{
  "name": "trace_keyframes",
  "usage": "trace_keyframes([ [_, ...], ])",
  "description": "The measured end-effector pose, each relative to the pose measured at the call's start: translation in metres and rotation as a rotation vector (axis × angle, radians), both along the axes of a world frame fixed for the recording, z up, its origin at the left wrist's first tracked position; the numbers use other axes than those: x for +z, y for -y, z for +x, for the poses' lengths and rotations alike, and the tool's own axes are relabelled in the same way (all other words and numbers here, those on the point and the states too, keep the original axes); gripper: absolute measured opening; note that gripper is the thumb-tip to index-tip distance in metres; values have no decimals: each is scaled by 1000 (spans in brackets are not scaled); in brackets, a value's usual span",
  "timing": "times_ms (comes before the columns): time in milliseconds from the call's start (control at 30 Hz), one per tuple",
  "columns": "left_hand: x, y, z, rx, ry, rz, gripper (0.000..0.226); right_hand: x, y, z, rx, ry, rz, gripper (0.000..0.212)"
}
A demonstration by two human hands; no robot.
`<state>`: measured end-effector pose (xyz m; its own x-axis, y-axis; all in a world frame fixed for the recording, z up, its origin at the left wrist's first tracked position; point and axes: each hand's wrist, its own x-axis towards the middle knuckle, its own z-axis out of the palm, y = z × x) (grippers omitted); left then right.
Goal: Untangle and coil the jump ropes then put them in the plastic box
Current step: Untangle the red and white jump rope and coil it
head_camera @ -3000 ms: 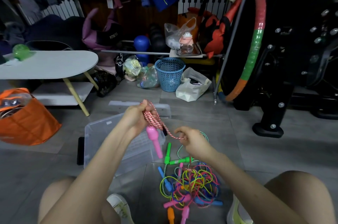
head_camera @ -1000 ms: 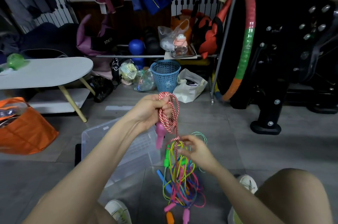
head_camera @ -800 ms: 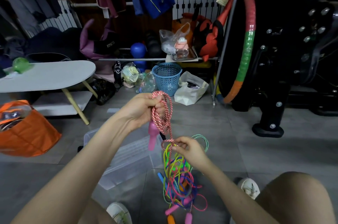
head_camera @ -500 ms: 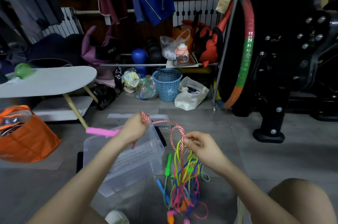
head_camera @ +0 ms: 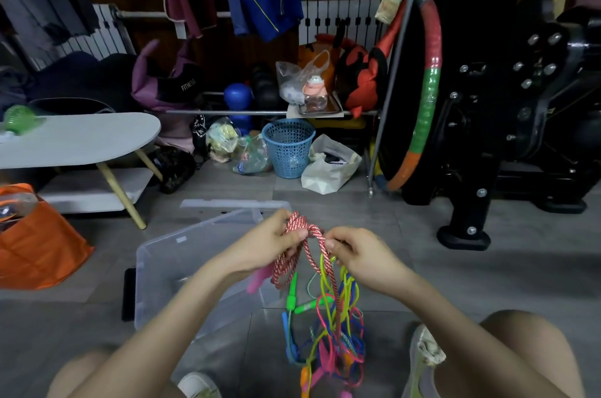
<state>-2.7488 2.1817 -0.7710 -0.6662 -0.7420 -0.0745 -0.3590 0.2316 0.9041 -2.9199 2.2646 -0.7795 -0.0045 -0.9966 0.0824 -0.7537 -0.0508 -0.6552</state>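
Observation:
My left hand (head_camera: 265, 243) grips a bunch of coils of the red-and-white jump rope (head_camera: 297, 227), whose pink handle (head_camera: 257, 280) hangs below my wrist. Close beside it, my right hand (head_camera: 361, 256) pinches the same rope where it runs down into a tangle of yellow, blue, green and pink jump ropes (head_camera: 328, 326). That tangle hangs from the rope down to the floor between my knees. The clear plastic box (head_camera: 182, 267) stands open on the floor under my left forearm, and its lid (head_camera: 234, 204) lies just behind it.
A white low table (head_camera: 74, 140) and an orange bag (head_camera: 35, 241) are at the left. A blue basket (head_camera: 287, 147) and white bag (head_camera: 330, 163) sit ahead. A hoop (head_camera: 426, 88) and black exercise machine (head_camera: 507, 105) stand at the right. My shoes (head_camera: 422, 362) flank the tangle.
My hands have come together above the box. The pink handle, which stuck out to the left, now hangs under my left wrist, and the red-and-white rope is gathered into my left hand.

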Motion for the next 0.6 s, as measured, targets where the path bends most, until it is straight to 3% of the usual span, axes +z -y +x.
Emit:
trace_keyframes([
  [100, -3, 3, -3, -8, -42, 12, 13, 3, 4, 0, 31, 21, -19, 30],
  [333, -5, 3, -11, 32, -17, -118, 23, 7, 7, 5, 77, 177, 4, 27],
  [533, -10, 12, 2, 277, -21, -103, 31, 3, -2, -6, -106, -94, -138, 14],
  [600, -12, 14, 11, 338, -44, -33, 30, -3, -4, -13, -222, 189, -163, 12],
])
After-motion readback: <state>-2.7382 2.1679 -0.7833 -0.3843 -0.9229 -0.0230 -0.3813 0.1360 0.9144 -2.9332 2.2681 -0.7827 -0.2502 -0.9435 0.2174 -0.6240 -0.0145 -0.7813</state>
